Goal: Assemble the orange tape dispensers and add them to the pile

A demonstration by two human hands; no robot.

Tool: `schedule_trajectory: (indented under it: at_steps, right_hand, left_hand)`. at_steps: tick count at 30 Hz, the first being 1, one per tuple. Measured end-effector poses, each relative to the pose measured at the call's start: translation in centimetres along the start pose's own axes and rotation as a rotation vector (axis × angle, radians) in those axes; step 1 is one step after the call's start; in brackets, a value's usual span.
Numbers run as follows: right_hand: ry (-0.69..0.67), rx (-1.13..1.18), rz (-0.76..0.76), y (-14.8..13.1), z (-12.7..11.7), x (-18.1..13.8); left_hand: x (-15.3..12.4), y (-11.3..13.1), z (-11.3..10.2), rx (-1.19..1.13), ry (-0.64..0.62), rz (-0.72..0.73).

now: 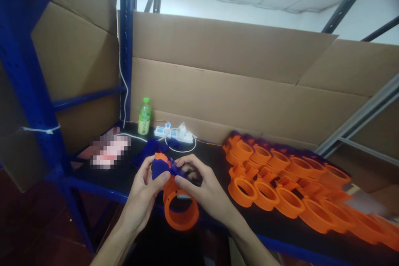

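Note:
Near the front edge of the black tabletop, both my hands grip one orange plastic part with a round ring (181,216) at its lower end. My left hand (144,187) is closed around its upper end, where a dark blue piece (160,168) covers the orange. The thumb and fingers of my right hand (202,185) pinch another bit of blue at the top right of the same part. What that bit is exactly, blur and fingers hide. Open and tilted, the ring faces me below my hands.
Rows of similar orange ringed parts (267,195) fill the table's right side. Behind my hands lie dark blue pieces (149,149), a white power strip (174,134) with cables, and a green-capped bottle (144,117). A blue metal post (34,70) stands left; cardboard (233,79) walls the back.

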State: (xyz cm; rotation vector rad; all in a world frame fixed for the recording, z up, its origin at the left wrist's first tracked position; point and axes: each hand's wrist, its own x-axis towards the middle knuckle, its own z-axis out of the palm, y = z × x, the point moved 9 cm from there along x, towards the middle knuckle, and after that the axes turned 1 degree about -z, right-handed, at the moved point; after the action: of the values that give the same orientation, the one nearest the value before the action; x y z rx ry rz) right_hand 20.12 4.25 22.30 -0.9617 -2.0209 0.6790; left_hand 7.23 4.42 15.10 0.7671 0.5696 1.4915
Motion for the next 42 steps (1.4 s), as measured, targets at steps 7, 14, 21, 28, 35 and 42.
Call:
schedule_trajectory:
  at_steps: [7,14,21,28,35,42]
  right_hand:
    - [0.021,0.069,0.03,-0.6,0.0,-0.8]
    - [0.117,0.567,0.24,2.8,0.4,-1.3]
    - [0.035,0.806,0.363,3.9,1.6,-1.7]
    - [0.05,0.757,0.309,3.5,1.2,-1.4]
    - [0.141,0.0,0.05,-0.3,-0.9,-1.8]
    - [0.032,-0.719,-0.185,-2.1,2.4,-5.4]
  left_hand:
    - [-0.5,0.1,0.1,0.06,0.029,-0.011]
    - [-1.9,0.6,2.0,0.069,-0.05,0.029]
    - [-2.0,0.8,2.1,0.208,-0.106,0.12]
    - [-1.7,0.6,2.7,0.231,-0.169,0.097]
    - [-0.8,-0.3,0.2,0.034,0.082,0.042]
    - [-0.1,-1.4,-1.9,-0.053,0.218,0.026]
